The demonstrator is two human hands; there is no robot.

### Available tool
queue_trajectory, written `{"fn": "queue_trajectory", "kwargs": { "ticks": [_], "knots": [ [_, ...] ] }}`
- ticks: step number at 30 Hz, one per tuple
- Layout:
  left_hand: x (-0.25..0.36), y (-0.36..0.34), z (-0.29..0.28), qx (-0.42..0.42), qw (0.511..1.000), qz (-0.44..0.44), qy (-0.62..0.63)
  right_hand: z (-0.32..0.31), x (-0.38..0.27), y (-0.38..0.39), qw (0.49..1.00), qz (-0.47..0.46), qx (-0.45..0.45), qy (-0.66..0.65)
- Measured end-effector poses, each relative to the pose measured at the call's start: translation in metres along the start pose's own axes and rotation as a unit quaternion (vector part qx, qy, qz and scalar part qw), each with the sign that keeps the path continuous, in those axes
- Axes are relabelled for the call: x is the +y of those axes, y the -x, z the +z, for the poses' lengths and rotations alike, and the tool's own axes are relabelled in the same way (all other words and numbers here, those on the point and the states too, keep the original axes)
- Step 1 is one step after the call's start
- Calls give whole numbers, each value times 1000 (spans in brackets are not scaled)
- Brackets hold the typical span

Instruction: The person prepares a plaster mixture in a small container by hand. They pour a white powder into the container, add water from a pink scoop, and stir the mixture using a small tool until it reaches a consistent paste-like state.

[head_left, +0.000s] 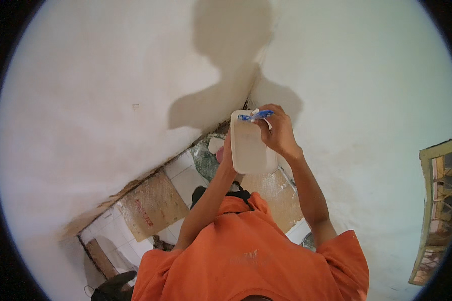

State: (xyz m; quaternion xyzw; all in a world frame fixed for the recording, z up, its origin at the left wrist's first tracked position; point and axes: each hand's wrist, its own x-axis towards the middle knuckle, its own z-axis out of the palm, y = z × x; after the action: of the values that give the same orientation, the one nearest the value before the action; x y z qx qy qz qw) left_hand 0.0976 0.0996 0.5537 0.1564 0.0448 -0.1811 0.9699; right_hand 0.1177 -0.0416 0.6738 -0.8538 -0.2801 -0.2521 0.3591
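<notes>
A whitish rectangular tub is held out in front of me, near the corner of two walls. My left hand is closed on the tub's left side, its fingers mostly hidden by the tub. My right hand is above the tub's upper right edge, its fingers closed in a pinch. Between them is a slim blue tool smeared with white, lying across the tub's far end. Whether its working end is a brush or a blade is too small to tell.
Pale walls meet in a corner ahead, with my shadow cast across them. Stained cardboard sheets cover part of the white tiled floor. A greenish crumpled sack lies by the left wall. A window with a grille is at the right.
</notes>
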Motion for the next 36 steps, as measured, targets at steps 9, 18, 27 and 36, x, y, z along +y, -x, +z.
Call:
{"fn": "queue_trajectory", "kwargs": {
  "ticks": [9,18,27,36],
  "knots": [
    [20,-29,6,-12,999,-35,-14,5,2,6,998,39,-40,-21],
    [31,-76,-35,-45,983,-145,-99,-16,-27,6,990,120,-41,-63],
    [30,-71,-51,-213,909,-50,-356,18,-9,22,991,126,51,-1],
    [40,-13,22,-127,971,-197,-43,6,-28,16,989,109,86,50]
  ]
}}
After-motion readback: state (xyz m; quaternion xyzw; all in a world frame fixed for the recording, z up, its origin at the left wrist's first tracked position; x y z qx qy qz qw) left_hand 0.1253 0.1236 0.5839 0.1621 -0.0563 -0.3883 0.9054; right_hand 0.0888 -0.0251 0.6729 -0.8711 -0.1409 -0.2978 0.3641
